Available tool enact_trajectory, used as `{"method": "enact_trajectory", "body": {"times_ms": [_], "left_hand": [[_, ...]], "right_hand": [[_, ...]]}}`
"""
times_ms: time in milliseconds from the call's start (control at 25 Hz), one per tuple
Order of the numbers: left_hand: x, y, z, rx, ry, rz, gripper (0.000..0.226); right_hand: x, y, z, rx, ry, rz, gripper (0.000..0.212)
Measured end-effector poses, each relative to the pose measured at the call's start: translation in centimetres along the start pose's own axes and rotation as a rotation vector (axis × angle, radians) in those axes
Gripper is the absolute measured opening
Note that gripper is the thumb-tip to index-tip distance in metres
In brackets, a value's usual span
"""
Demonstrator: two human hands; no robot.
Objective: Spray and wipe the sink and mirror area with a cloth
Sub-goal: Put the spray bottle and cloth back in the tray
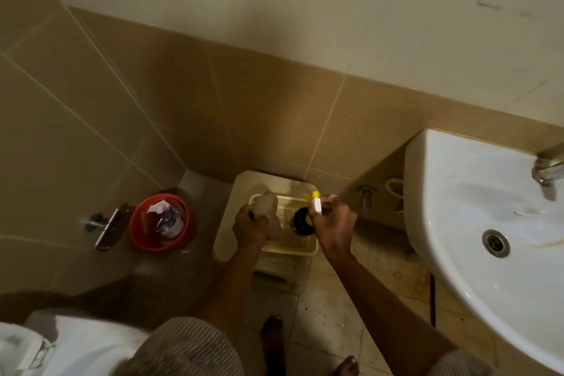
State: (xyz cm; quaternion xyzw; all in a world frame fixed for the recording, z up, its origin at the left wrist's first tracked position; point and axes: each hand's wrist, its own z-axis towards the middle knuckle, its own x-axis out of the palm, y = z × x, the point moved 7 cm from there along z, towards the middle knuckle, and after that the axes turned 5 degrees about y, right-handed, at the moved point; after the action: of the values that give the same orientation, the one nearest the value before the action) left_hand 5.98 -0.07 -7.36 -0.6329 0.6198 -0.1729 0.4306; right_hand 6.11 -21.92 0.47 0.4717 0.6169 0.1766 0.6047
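Observation:
I look down at a cream plastic basket (300, 249) that sits on a low stool (244, 183) between the toilet and the sink. My left hand (248, 224) grips a beige cloth (270, 206) over the basket's left side. My right hand (332, 223) is closed around a spray bottle with a yellow and white trigger head (316, 201), held over the basket's right side. A black round object (302, 220) lies in the basket below that bottle. The white sink (476, 223) with its metal tap (547, 171) and drain (496, 243) is at the right. No mirror is in view.
A red bin (146, 235) holding rubbish stands on the floor left of the stool. A metal fitting (105, 227) sticks out of the tiled left wall. A white toilet (70, 345) is at the bottom left. My bare feet (274, 342) stand on the tiled floor.

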Motion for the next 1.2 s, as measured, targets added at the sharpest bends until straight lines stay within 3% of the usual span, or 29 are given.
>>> {"method": "enact_trajectory", "body": {"times_ms": [320, 600, 880, 1080, 1200], "left_hand": [[3.0, 3.5, 3.6, -0.061, 0.008, 0.099, 0.032], [4.7, 3.5, 5.3, 0.028, 0.064, 0.243, 0.041], [4.8, 3.8, 5.2, 0.107, 0.059, 0.434, 0.031], [3.8, 3.9, 4.5, 0.089, -0.002, 0.609, 0.064], [4.2, 4.2, 4.4, 0.151, 0.026, 0.657, 0.052]], "right_hand": [[4.4, -4.4, 2.7, 0.075, 0.041, -0.135, 0.015], [6.1, -4.3, 3.7, 0.089, 0.072, -0.135, 0.011], [5.9, -4.3, 3.4, 0.146, 0.142, -0.264, 0.014], [6.6, -4.5, 3.2, 0.170, 0.207, -0.299, 0.022], [6.1, -4.1, 3.2, 0.159, 0.226, -0.314, 0.028]]}}
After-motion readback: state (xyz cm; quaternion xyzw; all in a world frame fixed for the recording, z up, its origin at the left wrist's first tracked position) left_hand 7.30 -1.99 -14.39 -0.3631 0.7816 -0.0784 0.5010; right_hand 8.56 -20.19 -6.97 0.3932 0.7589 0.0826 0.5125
